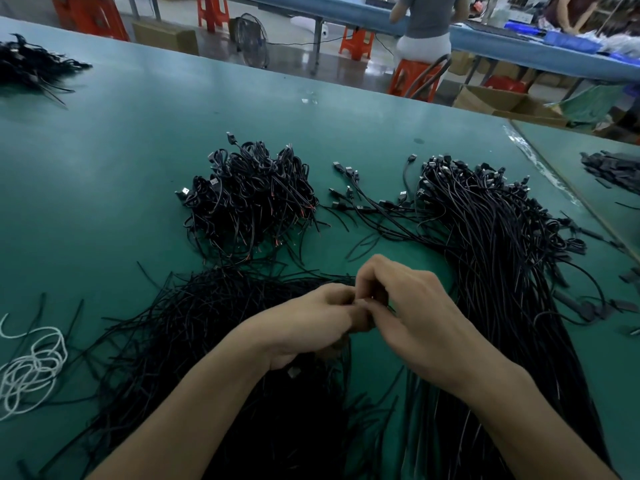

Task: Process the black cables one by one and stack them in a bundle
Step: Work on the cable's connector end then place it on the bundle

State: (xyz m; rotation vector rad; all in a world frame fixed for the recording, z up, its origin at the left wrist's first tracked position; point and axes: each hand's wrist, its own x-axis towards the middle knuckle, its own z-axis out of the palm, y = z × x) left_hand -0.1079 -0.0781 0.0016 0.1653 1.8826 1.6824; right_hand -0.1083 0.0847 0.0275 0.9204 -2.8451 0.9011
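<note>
Our left hand (311, 327) and right hand (419, 317) meet, each grip pinched tight on one black cable (370, 325) just above the green worktop (138, 150), with a loose pile (194, 317) left, straight cables (502, 271) right and a coiled bundle (252, 195) beyond.

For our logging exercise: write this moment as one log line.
left hand: grips black cable | right hand: pinches it | coiled bundle: beyond hands
</note>
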